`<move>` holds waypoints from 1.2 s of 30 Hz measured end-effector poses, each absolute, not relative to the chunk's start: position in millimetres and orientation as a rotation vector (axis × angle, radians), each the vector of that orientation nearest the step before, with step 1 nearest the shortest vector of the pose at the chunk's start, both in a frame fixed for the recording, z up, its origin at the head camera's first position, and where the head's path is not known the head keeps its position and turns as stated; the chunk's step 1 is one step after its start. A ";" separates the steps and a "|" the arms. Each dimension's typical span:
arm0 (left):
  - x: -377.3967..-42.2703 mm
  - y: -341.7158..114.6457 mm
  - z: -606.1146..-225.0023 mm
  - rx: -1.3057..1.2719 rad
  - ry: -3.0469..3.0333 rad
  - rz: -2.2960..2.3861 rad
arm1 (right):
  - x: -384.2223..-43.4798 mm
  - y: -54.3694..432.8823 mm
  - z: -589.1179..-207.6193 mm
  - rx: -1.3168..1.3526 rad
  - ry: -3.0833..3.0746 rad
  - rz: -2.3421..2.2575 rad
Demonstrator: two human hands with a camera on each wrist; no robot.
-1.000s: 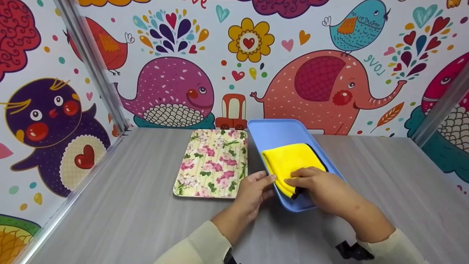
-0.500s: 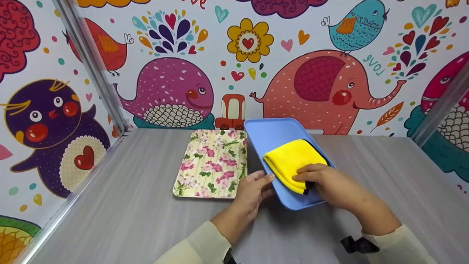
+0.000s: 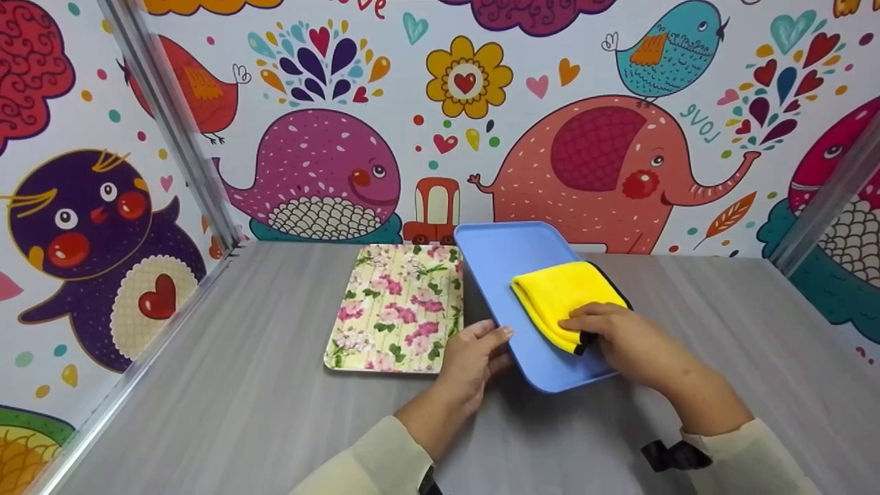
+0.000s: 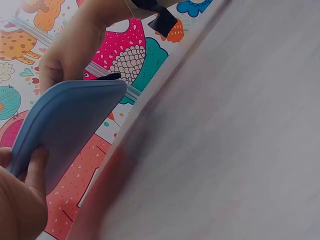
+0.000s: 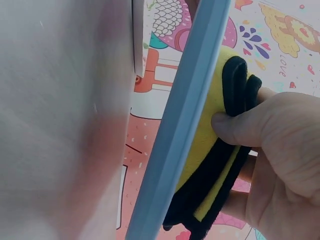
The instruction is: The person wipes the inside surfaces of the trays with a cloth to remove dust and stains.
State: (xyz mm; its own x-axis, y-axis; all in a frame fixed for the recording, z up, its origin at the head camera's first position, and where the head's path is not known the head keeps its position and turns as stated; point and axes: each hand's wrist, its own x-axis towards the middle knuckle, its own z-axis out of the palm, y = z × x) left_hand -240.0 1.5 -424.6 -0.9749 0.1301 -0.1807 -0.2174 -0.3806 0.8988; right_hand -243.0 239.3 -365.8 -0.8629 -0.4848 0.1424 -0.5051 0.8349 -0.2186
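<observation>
A blue tray (image 3: 491, 258) is held tilted above the table by my left hand (image 3: 474, 364), which grips its left edge with the thumb on the rim. The left wrist view shows the tray's underside (image 4: 75, 120) and fingers beneath it. A folded yellow cloth with black edging (image 3: 560, 295) lies against the tray's upper face. My right hand (image 3: 632, 344) holds the cloth by its near right part. From the right wrist view, the thumb presses the folded layers of the cloth (image 5: 205, 155), with the other fingers on the far side.
To the left of the blue tray, a floral-patterned tray (image 3: 395, 309) lies flat on the grey table (image 3: 240, 385). Printed walls (image 3: 440, 82) stand behind and at the sides, with metal corner posts (image 3: 172, 124).
My right hand has moved the cloth rightward and slightly up across the blue tray. The tray has shifted a little and its tilt has changed slightly, still in my left hand.
</observation>
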 end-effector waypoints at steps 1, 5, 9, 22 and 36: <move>-239.8 1.5 -424.1 -0.116 1.611 2.451 | -243.0 239.5 -365.5 0.783 -2.934 0.379; -239.0 2.2 -422.6 -0.117 1.602 2.473 | -242.7 239.1 -364.8 0.741 -2.956 0.362; -239.0 2.5 -422.8 -0.128 1.604 2.478 | -241.3 238.1 -364.2 0.725 -2.970 0.339; -239.1 1.4 -424.2 -0.127 1.610 2.479 | -234.0 225.9 -362.4 0.695 -3.011 0.308; -239.7 1.8 -423.7 -0.140 1.611 2.482 | -226.7 213.3 -360.8 0.702 -3.008 0.230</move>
State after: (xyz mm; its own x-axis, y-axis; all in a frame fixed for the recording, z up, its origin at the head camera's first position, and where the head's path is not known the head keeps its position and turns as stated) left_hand -239.7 1.8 -423.7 -0.9795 0.0988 -0.1756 -0.2006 -0.3971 0.8956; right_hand -226.7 213.3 -360.8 -0.8963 -0.4367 0.0770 -0.4433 0.8863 -0.1342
